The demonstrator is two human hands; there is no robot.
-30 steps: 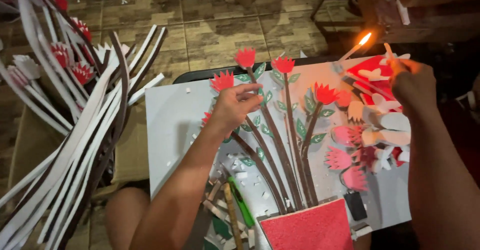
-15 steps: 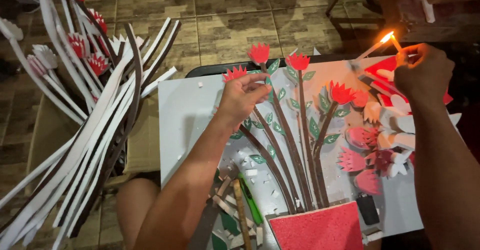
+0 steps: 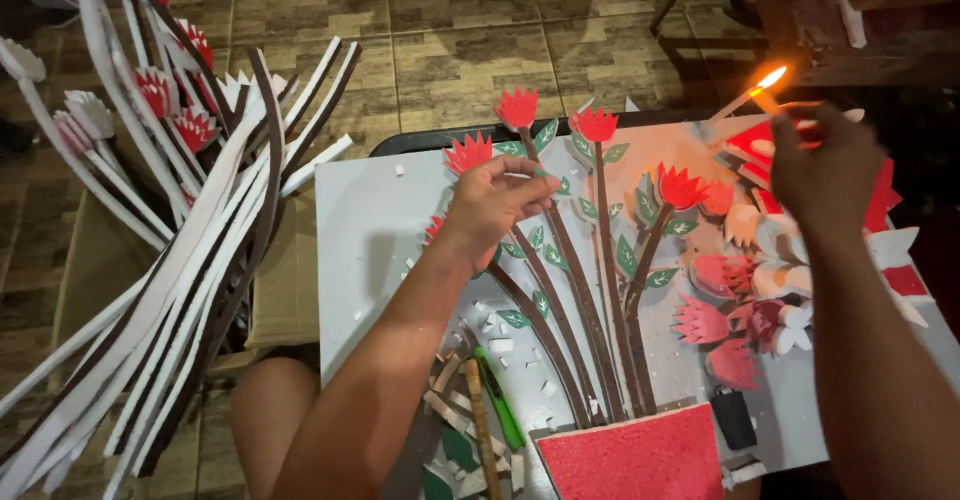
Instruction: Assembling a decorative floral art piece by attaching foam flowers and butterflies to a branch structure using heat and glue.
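Fingers of the left hand [image 3: 497,203] are pinched together on a red foam flower [image 3: 468,151] at the top of a brown stem, near the far left corner of the white board [image 3: 365,230]. The right hand [image 3: 822,165] is closed in a grip on a thin lit stick [image 3: 745,98], its flame [image 3: 771,77] burning above the board's far edge; the fingertips themselves are turned away from view.

Between the two hands stand the other brown stems [image 3: 600,290] with green leaves and red flower heads [image 3: 596,123], all fanning up from a red textured pot shape [image 3: 640,457] at the board's near edge. Below the right hand, toward the right edge, lies a loose heap of red, pink and white foam flowers [image 3: 745,300], with a small dark object [image 3: 735,418] just beside the pot. The right forearm covers the near right corner of the board.

At the near left corner, partly under the left forearm, lie a green-handled cutter [image 3: 497,395], a wooden stick [image 3: 482,435] and scraps of foam. White crumbs are scattered over the board.

Left of the board, a cardboard box [image 3: 285,290] on the tiled floor [image 3: 450,30] holds a sheaf of long white and brown foam strips [image 3: 170,300], some tipped with red-and-white flowers [image 3: 160,90], leaning out toward the left.
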